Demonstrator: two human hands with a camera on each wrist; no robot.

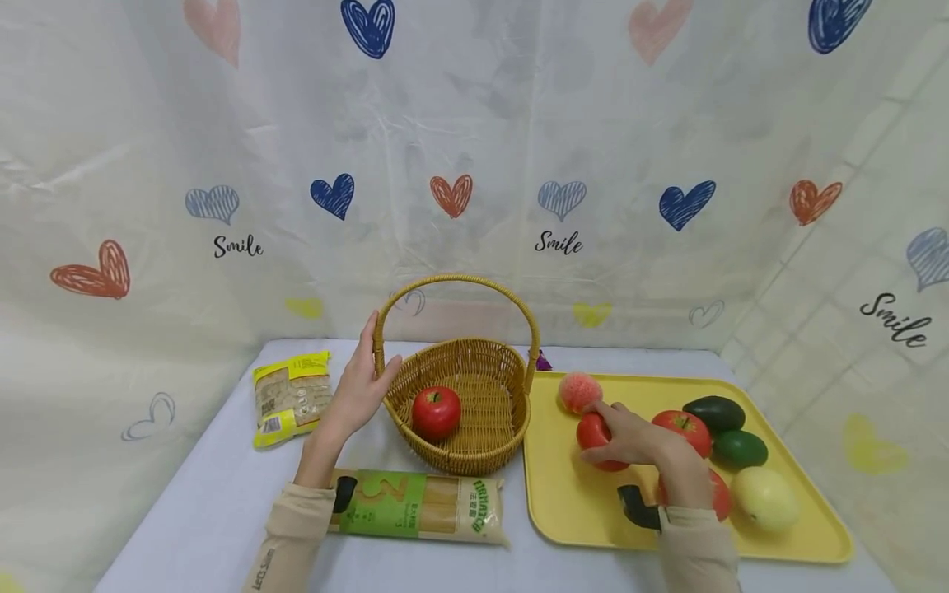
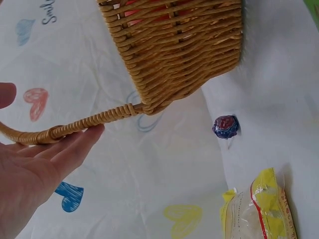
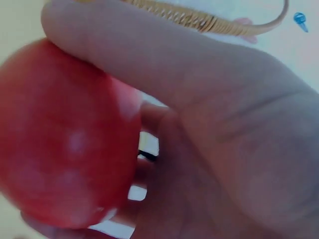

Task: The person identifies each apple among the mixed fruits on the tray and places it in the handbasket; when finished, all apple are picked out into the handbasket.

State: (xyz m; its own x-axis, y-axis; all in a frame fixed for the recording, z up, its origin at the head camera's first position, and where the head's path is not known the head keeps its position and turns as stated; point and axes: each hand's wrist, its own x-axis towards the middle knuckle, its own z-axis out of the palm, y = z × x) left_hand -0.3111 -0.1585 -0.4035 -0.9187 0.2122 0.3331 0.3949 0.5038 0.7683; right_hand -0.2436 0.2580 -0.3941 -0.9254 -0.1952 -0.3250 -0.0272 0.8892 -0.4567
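Note:
My left hand (image 1: 359, 391) rests against the left side of the wicker basket's handle. In the left wrist view its fingers (image 2: 75, 149) lie straight along the handle (image 2: 94, 120), the thumb standing apart. Inside the basket (image 1: 485, 449) sits one red apple (image 1: 436, 413). Over the left part of the yellow tray (image 1: 552, 486), my right hand (image 1: 633, 438) grips a second red apple (image 1: 591, 434), thumb on one side and fingers curled round the other. That apple (image 3: 70, 134) fills much of the right wrist view. A pinkish peach (image 1: 578, 391) lies just beyond it on the tray.
More red apples (image 1: 684, 428), two dark green avocado-like fruits (image 1: 740, 449) and a pale yellow round fruit (image 1: 767, 498) lie on the tray's right. A long pasta packet (image 1: 415, 506) lies before the basket; a yellow-edged bag (image 1: 292, 399) is at left. A small wrapped lollipop (image 2: 226, 127) lies behind.

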